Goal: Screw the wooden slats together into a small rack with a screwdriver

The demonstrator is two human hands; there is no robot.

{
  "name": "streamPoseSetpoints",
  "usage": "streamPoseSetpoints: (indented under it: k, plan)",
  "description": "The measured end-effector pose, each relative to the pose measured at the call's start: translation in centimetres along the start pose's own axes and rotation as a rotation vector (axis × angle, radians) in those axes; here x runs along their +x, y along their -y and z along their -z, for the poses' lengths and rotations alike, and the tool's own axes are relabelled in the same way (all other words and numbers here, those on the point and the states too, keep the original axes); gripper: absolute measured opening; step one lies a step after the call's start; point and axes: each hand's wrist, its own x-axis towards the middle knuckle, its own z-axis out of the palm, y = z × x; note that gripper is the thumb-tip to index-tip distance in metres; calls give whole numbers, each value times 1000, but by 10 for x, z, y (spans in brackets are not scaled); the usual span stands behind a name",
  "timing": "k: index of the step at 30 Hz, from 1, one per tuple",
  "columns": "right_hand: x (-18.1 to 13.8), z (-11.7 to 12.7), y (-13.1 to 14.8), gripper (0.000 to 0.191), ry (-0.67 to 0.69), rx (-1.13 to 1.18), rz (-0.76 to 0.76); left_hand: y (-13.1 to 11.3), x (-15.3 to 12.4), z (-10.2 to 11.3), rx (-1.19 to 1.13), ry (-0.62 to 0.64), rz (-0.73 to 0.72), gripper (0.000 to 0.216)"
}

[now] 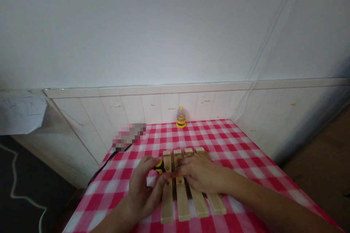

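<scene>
My left hand (143,187) is closed around a short yellow-and-black screwdriver (159,167), held at the left edge of a wooden slatted piece (182,205). The piece lies on the table, its several pale slats fanning out towards me, with dark screw heads showing on the left ones. My right hand (203,173) lies across the middle and right slats, its bent fingers gripping the wood. One of its fingers reaches left, close to the screwdriver. The screwdriver's tip cannot be made out, and the right hand covers part of the slats.
A clear, yellow-based screwdriver bit case (181,118) stands at the table's back edge against the panelled wall (131,107). At the back left lies a blurred-out flat object (129,137) with a black cord. A red-and-white checked cloth (218,136) covers the table.
</scene>
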Motion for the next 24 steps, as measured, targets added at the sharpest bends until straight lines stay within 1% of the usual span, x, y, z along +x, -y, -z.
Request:
streamPoseSetpoints:
  k: [7,15,20,24]
  plan:
    - [0,2,2,45,17,-17,-2,4,-6,3,-2,-4,62,44]
    - [0,-2,-2,46,-12,-12,-5,5,-8,5,-9,21,73,42]
    - [0,-2,-2,47,-10,10,14,-1,-3,2,24,27,15,47]
    - [0,-1,-2,49,-16,20,16,-6,6,-3,64,39,-108,58]
